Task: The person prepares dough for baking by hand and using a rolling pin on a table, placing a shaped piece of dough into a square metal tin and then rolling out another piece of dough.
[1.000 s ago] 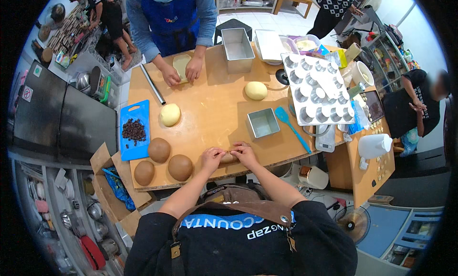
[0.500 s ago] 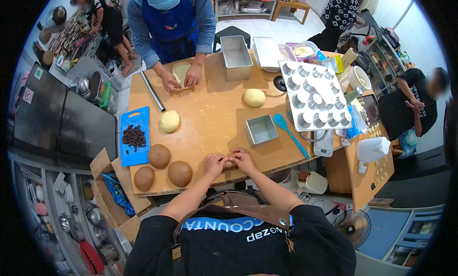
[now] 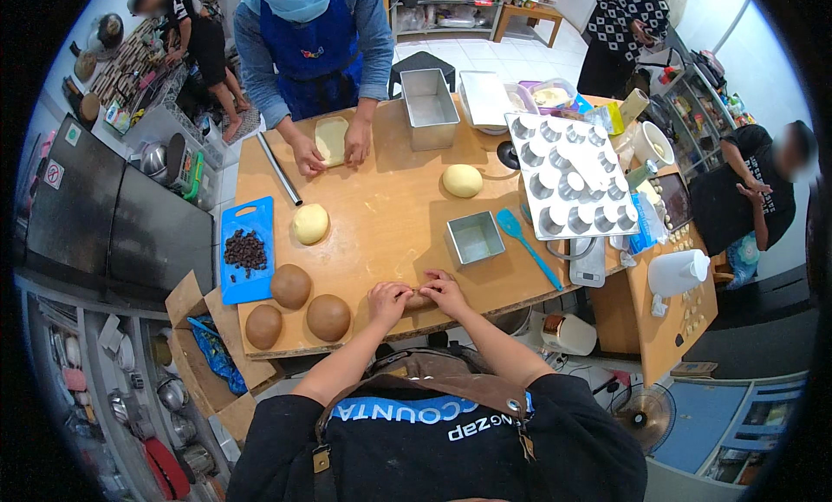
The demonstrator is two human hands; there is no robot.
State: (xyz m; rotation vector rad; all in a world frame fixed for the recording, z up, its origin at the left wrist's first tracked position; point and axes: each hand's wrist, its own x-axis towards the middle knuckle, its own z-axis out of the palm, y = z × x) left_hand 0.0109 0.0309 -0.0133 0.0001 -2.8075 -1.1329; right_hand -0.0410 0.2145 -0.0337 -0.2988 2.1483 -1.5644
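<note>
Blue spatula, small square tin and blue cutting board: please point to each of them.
blue spatula [image 3: 523, 243], head view, on its handle near the blade.
small square tin [image 3: 475, 238], head view, on its inner bottom.
blue cutting board [image 3: 247, 281], head view, on its bare lower part.

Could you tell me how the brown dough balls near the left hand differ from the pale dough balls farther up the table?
Colour: the brown dough balls are dark cocoa brown, the pale dough balls creamy yellow.
Number: three brown ones, two pale ones.
Layout: the brown ones cluster at the near left corner of the wooden table, close to the left hand; the pale ones lie far apart.
Both kinds are smooth, round and rest on the bare wood.
</note>
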